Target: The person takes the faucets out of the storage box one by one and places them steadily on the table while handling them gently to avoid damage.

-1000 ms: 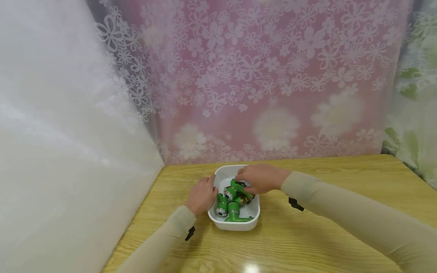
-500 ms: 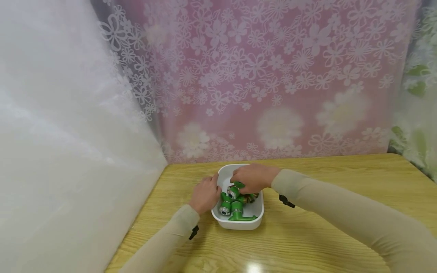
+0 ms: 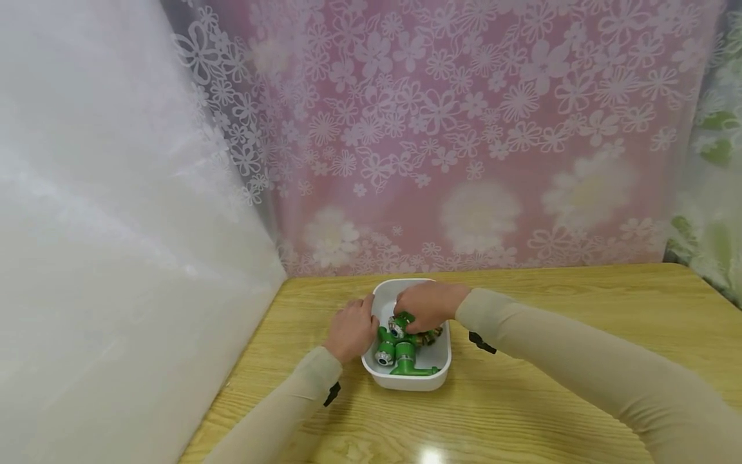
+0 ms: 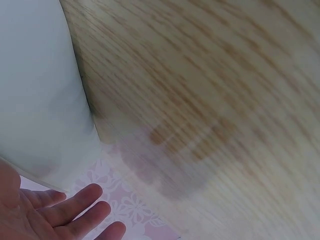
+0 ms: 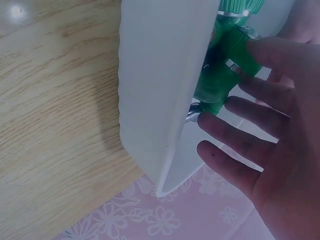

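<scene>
A white plastic tub (image 3: 408, 381) holds several green taps with silver and brass fittings. One tap (image 3: 404, 361) lies along the near end, its spout pointing right. Another (image 3: 385, 353) sits beside it at the left wall. My left hand (image 3: 351, 330) rests at the tub's left rim; in the left wrist view its fingers (image 4: 75, 205) are spread and nearly straight. Inside the tub, my right hand (image 3: 428, 305) pinches an upper green tap (image 5: 240, 50) between thumb and forefinger, the other fingers loosely extended. The back of the hand hides part of that tap in the head view.
The tub stands on a wood-grain table (image 3: 522, 399), near its back edge. A pink flowered curtain (image 3: 475, 129) hangs behind, and a white sheet (image 3: 116, 225) runs along the left. Brass fittings (image 3: 429, 336) lie at the tub's right wall.
My right hand has moved lower and slightly toward me in the tub, closing on the upper tap. The left hand stays at the rim. The view has shifted a little.
</scene>
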The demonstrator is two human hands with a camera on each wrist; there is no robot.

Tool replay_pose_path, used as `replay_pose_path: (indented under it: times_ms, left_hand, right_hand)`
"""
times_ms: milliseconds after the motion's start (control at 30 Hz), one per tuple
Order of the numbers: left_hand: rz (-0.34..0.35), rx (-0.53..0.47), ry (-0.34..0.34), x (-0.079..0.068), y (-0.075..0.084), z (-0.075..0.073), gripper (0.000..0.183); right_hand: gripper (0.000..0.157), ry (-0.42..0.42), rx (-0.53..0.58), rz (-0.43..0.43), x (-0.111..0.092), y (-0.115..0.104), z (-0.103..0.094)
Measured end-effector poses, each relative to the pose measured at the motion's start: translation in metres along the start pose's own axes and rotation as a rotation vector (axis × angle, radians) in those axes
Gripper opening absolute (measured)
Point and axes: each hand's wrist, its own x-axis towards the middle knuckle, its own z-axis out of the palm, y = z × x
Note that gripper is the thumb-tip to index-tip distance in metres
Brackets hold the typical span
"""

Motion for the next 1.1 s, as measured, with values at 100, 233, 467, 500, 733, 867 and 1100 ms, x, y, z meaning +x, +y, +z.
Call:
replay_pose_path:
  times_ms: [100, 233, 467, 500, 733, 867, 1100]
  left_hand:
    - [0.0, -0.005, 0.001, 0.001, 0.0, 0.001, 0.051]
    - [0.0, -0.007, 0.009, 0.0, 0.0, 0.001, 0.05]
    - [-0.009, 0.008, 0.011, -0.001, 0.001, 0.002, 0.05]
    - [-0.009, 0.006, 0.013, 0.0, 0.001, 0.002, 0.05]
    - [-0.018, -0.001, 0.01, 0.001, 0.001, 0.001, 0.05]
    - [-0.02, 0.006, 0.005, 0.001, 0.002, 0.001, 0.05]
    - [-0.019, 0.008, 0.015, 0.001, 0.001, 0.004, 0.05]
  right_hand:
    - [0.036, 0.002, 0.0, 0.005, 0.001, -0.001, 0.001]
    - [0.037, -0.004, -0.016, 0.002, 0.004, -0.003, 0.003]
    - [0.043, -0.027, 0.002, -0.005, 0.009, -0.004, 0.007]
    - [0.044, -0.028, 0.008, -0.01, 0.009, -0.004, 0.007]
    - [0.043, -0.024, 0.025, -0.024, 0.012, -0.006, 0.007]
    - [0.04, -0.028, 0.021, -0.032, 0.014, -0.006, 0.009]
    - [0.04, -0.041, -0.001, -0.023, 0.015, -0.008, 0.01]
